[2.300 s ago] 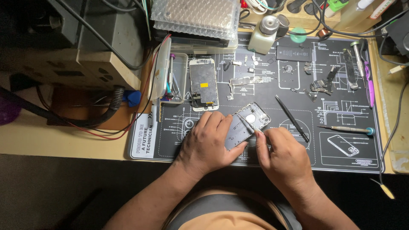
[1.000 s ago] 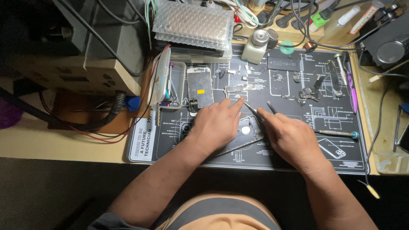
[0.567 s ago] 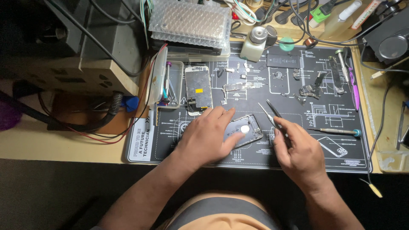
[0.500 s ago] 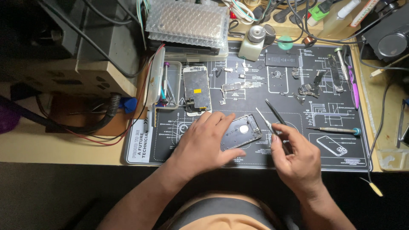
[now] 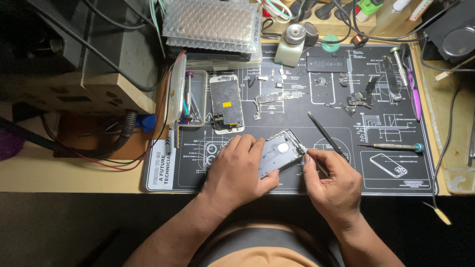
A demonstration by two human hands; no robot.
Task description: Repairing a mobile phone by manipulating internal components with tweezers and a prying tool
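My left hand (image 5: 241, 168) presses down on the near end of an opened silver phone housing (image 5: 280, 152) that lies tilted on the black repair mat (image 5: 386, 123). My right hand (image 5: 332, 179) pinches a slim metal tool (image 5: 300, 148) whose tip touches the housing's right edge. A black pair of tweezers (image 5: 324, 134) lies just beyond my right hand. A detached phone screen (image 5: 226, 103) rests face down above my left hand.
A small parts box (image 5: 187, 98) stands open left of the screen. A screwdriver (image 5: 393, 146), a battery (image 5: 327, 63), loose small parts (image 5: 361, 98), a pump bottle (image 5: 290, 44) and a bubble-wrap pack (image 5: 213, 22) lie around. Cables (image 5: 94, 146) run at left.
My right hand took the slim tool from beside the tweezers and brought its tip to the housing's right edge. My left hand stayed on the housing, which turned slightly.
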